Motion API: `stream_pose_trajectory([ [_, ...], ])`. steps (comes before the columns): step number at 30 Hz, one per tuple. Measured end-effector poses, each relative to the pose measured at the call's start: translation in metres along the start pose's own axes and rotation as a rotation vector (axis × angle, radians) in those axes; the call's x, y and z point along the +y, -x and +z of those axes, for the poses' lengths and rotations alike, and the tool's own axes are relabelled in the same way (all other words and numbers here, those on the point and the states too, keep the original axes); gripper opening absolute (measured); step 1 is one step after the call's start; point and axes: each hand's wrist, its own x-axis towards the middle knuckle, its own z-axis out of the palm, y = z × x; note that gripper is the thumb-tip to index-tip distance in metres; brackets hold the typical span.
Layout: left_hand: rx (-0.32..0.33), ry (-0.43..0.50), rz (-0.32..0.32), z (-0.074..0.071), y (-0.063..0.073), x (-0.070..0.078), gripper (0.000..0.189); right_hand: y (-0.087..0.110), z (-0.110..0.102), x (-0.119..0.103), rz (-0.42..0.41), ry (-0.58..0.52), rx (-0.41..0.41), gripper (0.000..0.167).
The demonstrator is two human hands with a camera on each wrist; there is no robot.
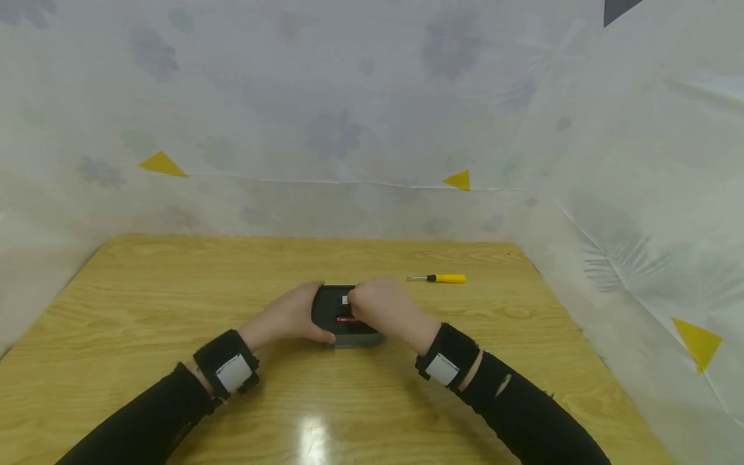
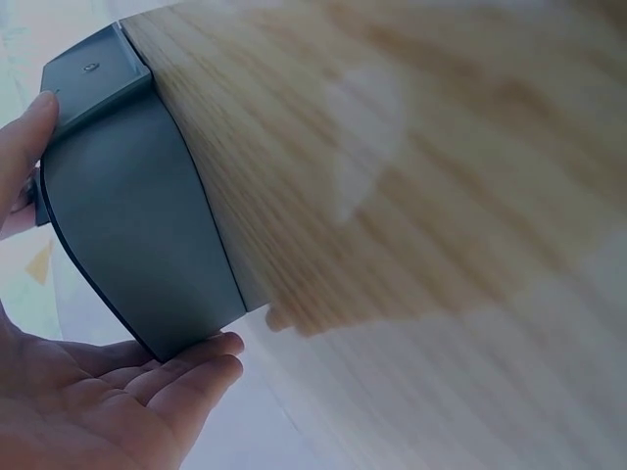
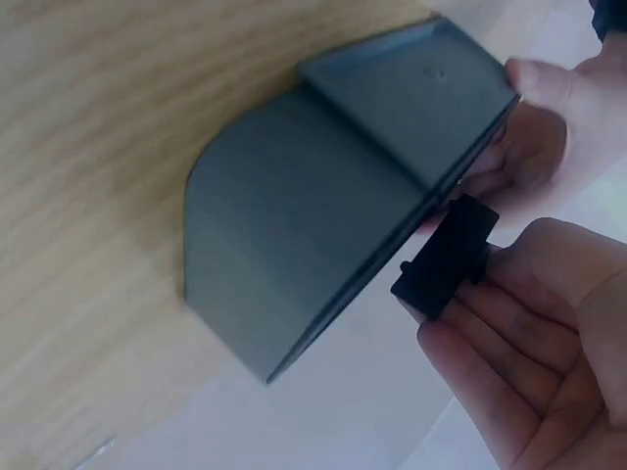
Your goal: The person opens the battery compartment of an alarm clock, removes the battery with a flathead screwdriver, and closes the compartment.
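A dark grey plastic device [image 1: 325, 309] lies on the table with its black underside up; I cannot tell its exact kind. A red battery [image 1: 345, 319] shows in its recess, near a small white label [image 1: 345, 299]. My left hand [image 1: 285, 315] grips the device's left end, thumb on the near side and fingers on the far side. Over the device's right part, my right hand [image 1: 389, 309] pinches a small black battery cover [image 3: 446, 257]. That cover is close beside the underside in the right wrist view; the head view hides it behind the hand.
A screwdriver with a yellow handle [image 1: 450, 278] lies beyond the right hand. The wooden table [image 1: 174, 284] meets a pale floral sheet [image 1: 337, 213] at its back edge. Yellow triangles [image 1: 459, 180] are stuck on the sheet.
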Motion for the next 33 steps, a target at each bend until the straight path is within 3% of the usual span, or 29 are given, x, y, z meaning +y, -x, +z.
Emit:
stream_pose_trajectory([
  [6,0.006,0.012,-0.008,0.001,0.0,0.001,0.115,0.003,-0.003,0.017,0.043,-0.048,0.007,0.021],
  [13,0.01,0.0,-0.022,0.001,0.0,0.001,0.117,0.016,-0.004,0.043,0.148,-0.061,-0.026,0.042],
  [21,0.007,0.014,-0.019,0.0,0.001,0.002,0.118,0.038,0.004,0.075,0.236,-0.035,-0.113,0.028],
  [27,0.004,0.016,-0.033,-0.002,0.0,0.002,0.118,0.055,0.015,0.094,0.253,-0.058,-0.087,0.019],
  [33,0.003,-0.007,-0.046,-0.002,-0.001,0.002,0.118,0.068,0.026,0.108,0.295,-0.087,-0.115,0.016],
])
